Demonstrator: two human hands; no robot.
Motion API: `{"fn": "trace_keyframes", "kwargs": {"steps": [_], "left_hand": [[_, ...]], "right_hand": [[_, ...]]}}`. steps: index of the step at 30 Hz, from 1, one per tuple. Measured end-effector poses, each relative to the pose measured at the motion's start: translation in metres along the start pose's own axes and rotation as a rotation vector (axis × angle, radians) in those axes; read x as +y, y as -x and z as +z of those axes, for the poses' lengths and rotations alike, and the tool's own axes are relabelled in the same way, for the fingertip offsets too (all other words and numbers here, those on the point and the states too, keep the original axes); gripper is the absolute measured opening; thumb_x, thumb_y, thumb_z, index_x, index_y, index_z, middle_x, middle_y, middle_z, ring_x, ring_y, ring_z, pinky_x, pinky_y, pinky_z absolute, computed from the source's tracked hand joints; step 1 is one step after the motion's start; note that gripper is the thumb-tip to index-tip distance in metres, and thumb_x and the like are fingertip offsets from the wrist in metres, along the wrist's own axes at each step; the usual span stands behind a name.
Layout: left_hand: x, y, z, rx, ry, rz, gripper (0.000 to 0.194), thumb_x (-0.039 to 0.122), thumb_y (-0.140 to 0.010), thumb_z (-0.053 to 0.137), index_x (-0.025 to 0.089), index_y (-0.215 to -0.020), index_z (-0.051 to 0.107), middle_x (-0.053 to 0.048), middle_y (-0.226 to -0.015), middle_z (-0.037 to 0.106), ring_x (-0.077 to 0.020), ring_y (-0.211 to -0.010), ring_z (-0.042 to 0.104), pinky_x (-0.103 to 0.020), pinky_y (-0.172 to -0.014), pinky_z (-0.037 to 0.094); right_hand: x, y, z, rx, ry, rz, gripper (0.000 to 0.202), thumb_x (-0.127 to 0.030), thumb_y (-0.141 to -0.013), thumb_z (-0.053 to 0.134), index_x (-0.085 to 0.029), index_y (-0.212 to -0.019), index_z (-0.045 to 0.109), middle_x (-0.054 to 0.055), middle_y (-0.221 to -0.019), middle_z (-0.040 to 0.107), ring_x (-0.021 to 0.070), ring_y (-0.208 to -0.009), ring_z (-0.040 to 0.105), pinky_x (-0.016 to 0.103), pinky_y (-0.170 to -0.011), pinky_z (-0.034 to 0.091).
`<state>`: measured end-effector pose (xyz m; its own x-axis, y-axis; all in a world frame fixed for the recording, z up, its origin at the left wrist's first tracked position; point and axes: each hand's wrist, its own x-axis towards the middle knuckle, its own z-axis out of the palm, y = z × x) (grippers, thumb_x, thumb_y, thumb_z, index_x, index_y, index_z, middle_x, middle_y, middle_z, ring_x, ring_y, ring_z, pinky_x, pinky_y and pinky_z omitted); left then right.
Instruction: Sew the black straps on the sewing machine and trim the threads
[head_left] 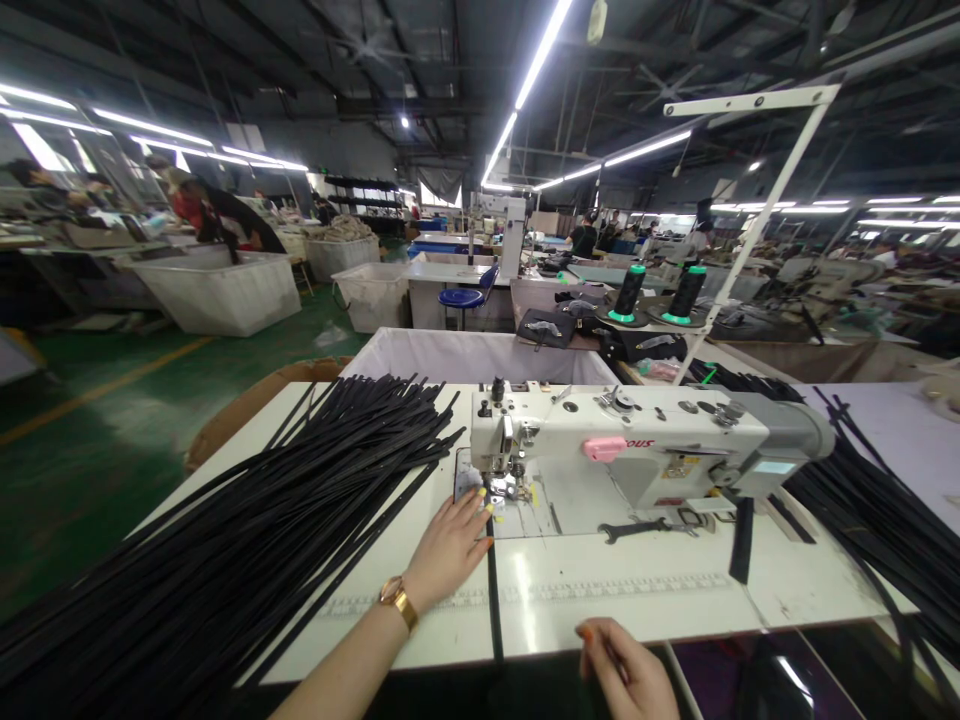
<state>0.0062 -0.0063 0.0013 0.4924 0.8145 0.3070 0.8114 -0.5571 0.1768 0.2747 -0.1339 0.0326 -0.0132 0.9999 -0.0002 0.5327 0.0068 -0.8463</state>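
One black strip [493, 600] seems partway through the sewing machine [555, 440], left hand [450, 550] spread flat by its needle, right hand [628, 672] curled in front, hold unclear, while heaped strips [315, 490] left of the machine likely remain.

Lit from above by white tube lights [541, 50], dim up in the roof [300, 75], glaring on the tabletop [555, 630], soft far back, stretched toward the edges

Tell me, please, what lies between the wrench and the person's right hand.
In the head view, a ruler scale running along the white tabletop lies between the wrench and the right hand.
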Motion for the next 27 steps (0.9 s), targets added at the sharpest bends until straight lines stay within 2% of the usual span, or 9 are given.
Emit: {"fn": "trace_keyframes", "kwargs": {"steps": [3,6,8,10,14,18,20,24,27], "left_hand": [[0.000,0.000,0.000,-0.001,-0.012,-0.001,0.043,0.035,-0.095,0.045,0.021,-0.137,0.046,-0.010,-0.147,0.042,-0.0282,-0.136,0.036,-0.053,-0.110,0.035],[0.000,0.000,0.000,0.004,-0.017,0.010,0.043,0.035,-0.095,0.045,0.021,-0.136,0.047,-0.009,-0.146,0.043,-0.0282,-0.135,0.038,-0.053,-0.109,0.035],[-0.001,0.000,0.003,0.011,-0.020,0.023,0.041,0.035,-0.096,0.044,0.021,-0.135,0.048,-0.009,-0.146,0.044,-0.0284,-0.135,0.038,-0.053,-0.108,0.036],[-0.003,0.001,0.008,0.024,-0.024,0.035,0.041,0.036,-0.096,0.042,0.021,-0.134,0.049,-0.010,-0.145,0.045,-0.0289,-0.135,0.039,-0.054,-0.107,0.037],[-0.011,0.002,0.024,0.057,-0.025,0.063,0.043,0.038,-0.095,0.044,0.020,-0.134,0.051,-0.011,-0.144,0.045,-0.0306,-0.134,0.040,-0.053,-0.106,0.037],[-0.021,0.003,0.039,0.057,-0.062,0.108,0.045,0.041,-0.093,0.045,0.017,-0.131,0.053,-0.013,-0.143,0.046,-0.0313,-0.133,0.041,-0.052,-0.106,0.037],[-0.026,0.004,0.045,0.057,-0.086,0.129,0.048,0.041,-0.093,0.044,0.015,-0.132,0.052,-0.015,-0.143,0.046,-0.0314,-0.133,0.040,-0.052,-0.106,0.036],[-0.031,0.004,0.053,0.068,-0.101,0.148,0.050,0.042,-0.092,0.044,0.013,-0.131,0.053,-0.016,-0.142,0.046,-0.0321,-0.133,0.041,-0.053,-0.106,0.036],[-0.029,0.003,0.050,0.063,-0.090,0.133,0.050,0.042,-0.092,0.044,0.014,-0.132,0.053,-0.016,-0.143,0.046,-0.0319,-0.132,0.042,-0.053,-0.106,0.036]], "right_hand": [[0.031,-0.018,-0.055,0.189,0.391,0.008,0.028,-0.043,-0.088,0.046,-0.025,-0.102,0.061,0.005,-0.106,0.069,0.0219,-0.093,0.066,0.029,-0.077,0.050],[0.067,-0.037,-0.124,0.327,0.812,0.113,0.035,-0.034,-0.091,0.035,-0.022,-0.116,0.056,0.010,-0.126,0.060,0.0241,-0.089,0.068,0.034,-0.070,0.051],[0.088,-0.045,-0.167,0.322,1.002,0.214,0.041,-0.028,-0.093,0.026,-0.020,-0.121,0.055,0.013,-0.126,0.059,0.0241,-0.083,0.069,0.036,-0.065,0.049],[0.103,-0.046,-0.201,0.298,1.106,0.356,0.042,-0.027,-0.094,0.025,-0.019,-0.117,0.059,0.015,-0.119,0.062,0.0243,-0.075,0.069,0.036,-0.060,0.046],[0.122,-0.029,-0.247,0.298,1.150,0.545,0.037,-0.027,-0.093,0.029,-0.018,-0.099,0.065,0.014,-0.107,0.066,0.0249,-0.081,0.069,0.032,-0.058,0.043],[0.136,0.005,-0.271,0.342,1.179,0.679,0.040,-0.028,-0.094,0.027,-0.015,-0.096,0.065,0.016,-0.097,0.068,0.0259,-0.080,0.069,0.031,-0.057,0.043],[0.141,0.023,-0.273,0.324,1.203,0.688,0.040,-0.024,-0.095,0.026,-0.014,-0.100,0.064,0.018,-0.103,0.066,0.0257,-0.080,0.069,0.033,-0.059,0.045],[0.149,0.042,-0.257,0.158,1.202,0.559,0.027,-0.015,-0.091,0.039,-0.018,-0.099,0.065,0.012,-0.116,0.064,0.0197,-0.087,0.068,0.029,-0.072,0.047],[0.148,0.033,-0.244,0.085,1.181,0.479,0.017,-0.013,-0.086,0.051,-0.016,-0.088,0.068,0.013,-0.107,0.069,0.0202,-0.082,0.069,0.027,-0.071,0.048]]}}
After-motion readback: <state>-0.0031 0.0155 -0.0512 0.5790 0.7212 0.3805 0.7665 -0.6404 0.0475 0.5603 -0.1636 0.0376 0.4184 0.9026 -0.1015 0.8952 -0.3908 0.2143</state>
